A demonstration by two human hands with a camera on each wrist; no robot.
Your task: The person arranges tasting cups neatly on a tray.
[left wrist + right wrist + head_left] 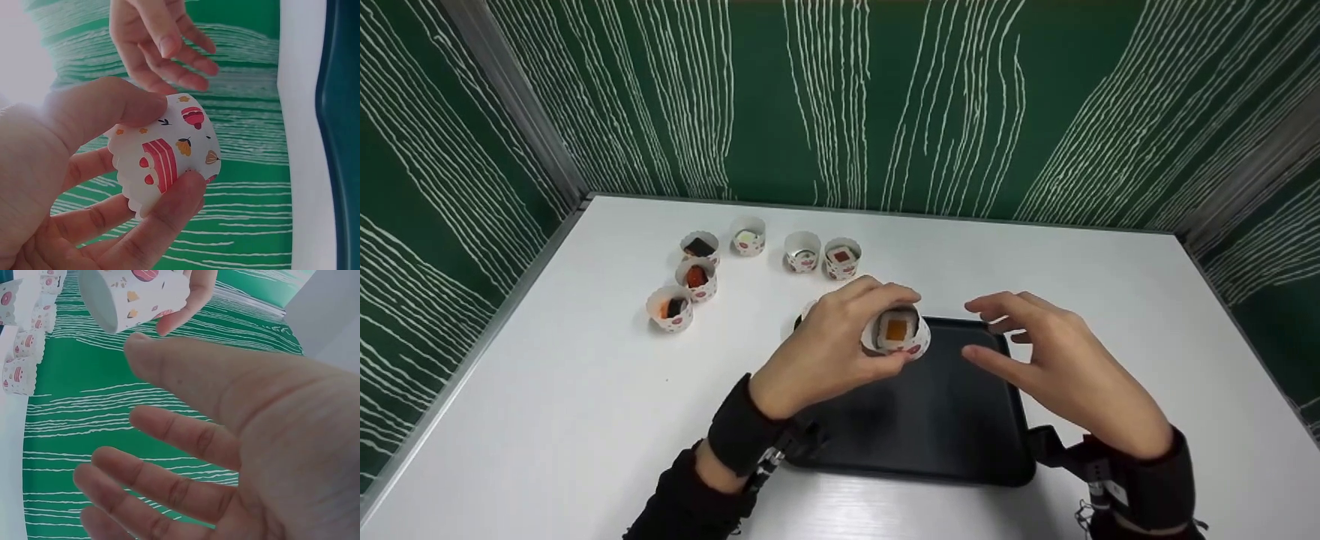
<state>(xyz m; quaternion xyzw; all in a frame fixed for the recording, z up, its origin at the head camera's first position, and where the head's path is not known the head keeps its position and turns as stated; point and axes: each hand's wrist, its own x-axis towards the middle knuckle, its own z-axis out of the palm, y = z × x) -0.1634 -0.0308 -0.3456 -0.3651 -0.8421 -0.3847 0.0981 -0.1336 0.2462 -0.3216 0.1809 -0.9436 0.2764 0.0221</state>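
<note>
My left hand (840, 345) grips a white paper baking cup (169, 152) printed with cake slices and flowers, thumb on one side and fingers on the other. Inside the cup, in the head view, sits a sushi roll piece (897, 330) with white rice and an orange centre. The cup is held above the black tray (930, 420). To its right, my right hand (1050, 352) hovers over the tray's right edge with fingers apart, touching nothing. The right wrist view shows a gap between the right thumb (185, 371) and the cup.
Farther back on the white table (585, 390) stand several more paper cups, among them one with a red-centred roll (841, 256) and one with red topping (697, 277). Another cup is mostly hidden behind my left hand. A green wall with white lines (765, 97) borders the table.
</note>
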